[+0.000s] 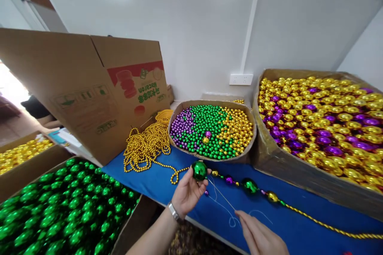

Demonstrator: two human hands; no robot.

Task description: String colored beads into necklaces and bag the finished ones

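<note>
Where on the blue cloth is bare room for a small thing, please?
Bare blue cloth: right of the right hand, below the gold strand; also left of the left hand, in front of the heaped gold beads. Crowded: between the hands, by loose thread, and behind, at the bead box.

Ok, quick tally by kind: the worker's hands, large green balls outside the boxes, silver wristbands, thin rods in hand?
Hands, left hand and right hand: 2
Large green balls, held ball and strand ball: 2
Silver wristband: 1
Thin rod: 1
Total: 6
</note>
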